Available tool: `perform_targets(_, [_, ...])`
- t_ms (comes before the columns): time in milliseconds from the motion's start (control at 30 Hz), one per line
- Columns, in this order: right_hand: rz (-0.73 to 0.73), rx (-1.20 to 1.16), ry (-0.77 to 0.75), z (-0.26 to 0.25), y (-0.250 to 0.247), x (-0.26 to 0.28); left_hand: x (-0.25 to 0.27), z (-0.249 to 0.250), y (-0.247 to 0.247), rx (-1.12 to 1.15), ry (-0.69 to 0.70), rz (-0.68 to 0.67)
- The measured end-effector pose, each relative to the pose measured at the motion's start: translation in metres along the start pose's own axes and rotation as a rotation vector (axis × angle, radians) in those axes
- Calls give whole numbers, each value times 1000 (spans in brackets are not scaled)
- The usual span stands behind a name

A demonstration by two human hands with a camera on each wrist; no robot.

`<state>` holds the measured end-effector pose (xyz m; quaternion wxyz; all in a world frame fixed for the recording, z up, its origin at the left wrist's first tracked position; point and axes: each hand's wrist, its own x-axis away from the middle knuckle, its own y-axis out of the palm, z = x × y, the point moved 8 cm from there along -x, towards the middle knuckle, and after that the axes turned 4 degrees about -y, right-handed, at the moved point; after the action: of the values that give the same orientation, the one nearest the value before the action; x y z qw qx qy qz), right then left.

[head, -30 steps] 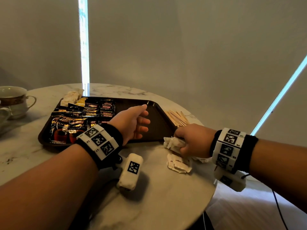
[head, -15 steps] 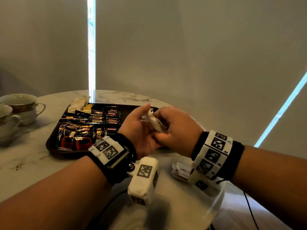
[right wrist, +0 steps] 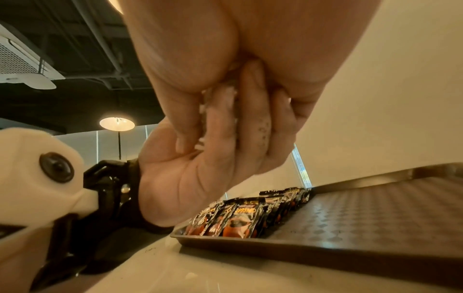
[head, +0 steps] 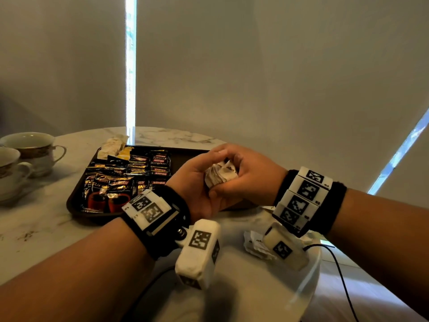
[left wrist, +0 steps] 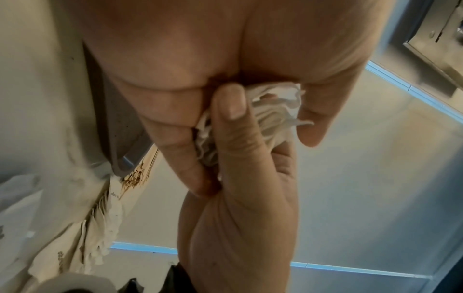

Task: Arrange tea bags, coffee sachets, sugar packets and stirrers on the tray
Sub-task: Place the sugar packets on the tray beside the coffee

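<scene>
Both hands meet just above the front right part of the dark tray point(head: 74, 205). Between them is a bundle of white sugar packets point(head: 220, 175), gripped by my left hand point(head: 192, 180) from the left and my right hand point(head: 253, 177) from the right. The left wrist view shows the right thumb point(left wrist: 230, 107) pressing across the sugar packets point(left wrist: 273, 111). Black coffee sachets point(head: 125, 180) lie in rows on the tray's left half, with pale tea bags point(head: 111, 145) at its far left corner. Wooden stirrers point(left wrist: 140, 172) lie beside the tray's right edge.
More loose sugar packets point(head: 255, 245) lie on the marble table near its front right edge. Two teacups point(head: 34, 149) stand at the far left. The tray's right half point(right wrist: 375, 214) is bare. A cable point(head: 343, 275) hangs off the table's right side.
My right hand lifted a bundle of sugar packets off the table and brought it to my left hand. Both hands now grip it together above the tray.
</scene>
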<state>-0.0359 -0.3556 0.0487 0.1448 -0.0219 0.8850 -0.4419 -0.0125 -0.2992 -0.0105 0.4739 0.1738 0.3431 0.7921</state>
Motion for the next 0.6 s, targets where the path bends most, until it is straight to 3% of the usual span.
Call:
perform_targets(133, [-91, -4, 36, -1, -1, -1, -3, -1, -3, -11, 7, 9])
perform_targets(300, [-122, 173, 134, 5, 5, -4, -5, -1, -9, -10, 25, 48])
perform_targets(500, [-139, 243, 42, -3, 8, -5, 2, -4, -4, -58, -88, -4])
perform_targets(600, [-112, 221, 71, 0, 0, -3, 3, -6, -3, -78, -97, 49])
